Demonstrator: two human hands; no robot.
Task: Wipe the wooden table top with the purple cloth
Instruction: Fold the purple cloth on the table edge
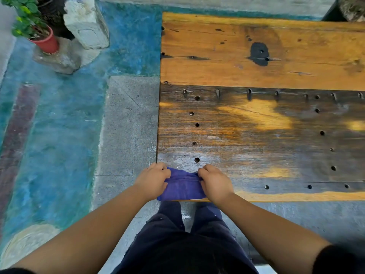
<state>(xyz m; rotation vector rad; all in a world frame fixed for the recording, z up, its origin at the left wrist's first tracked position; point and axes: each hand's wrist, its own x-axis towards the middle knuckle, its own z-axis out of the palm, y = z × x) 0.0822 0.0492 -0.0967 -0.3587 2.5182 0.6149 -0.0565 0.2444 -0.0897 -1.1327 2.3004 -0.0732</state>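
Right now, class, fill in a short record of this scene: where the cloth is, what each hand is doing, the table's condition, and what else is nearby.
cloth: purple cloth lies bunched at the table's near left corner
left hand: left hand grips the cloth's left end
right hand: right hand grips its right end
table: wooden table top, worn, with dark stains and many small holes
nearby: potted plant in a red pot on the floor, far left

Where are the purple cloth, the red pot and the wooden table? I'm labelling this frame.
purple cloth [182, 185]: head view, middle of the fabric between the hands.
red pot [47, 43]: head view, its side wall.
wooden table [256, 125]: head view, bare top.
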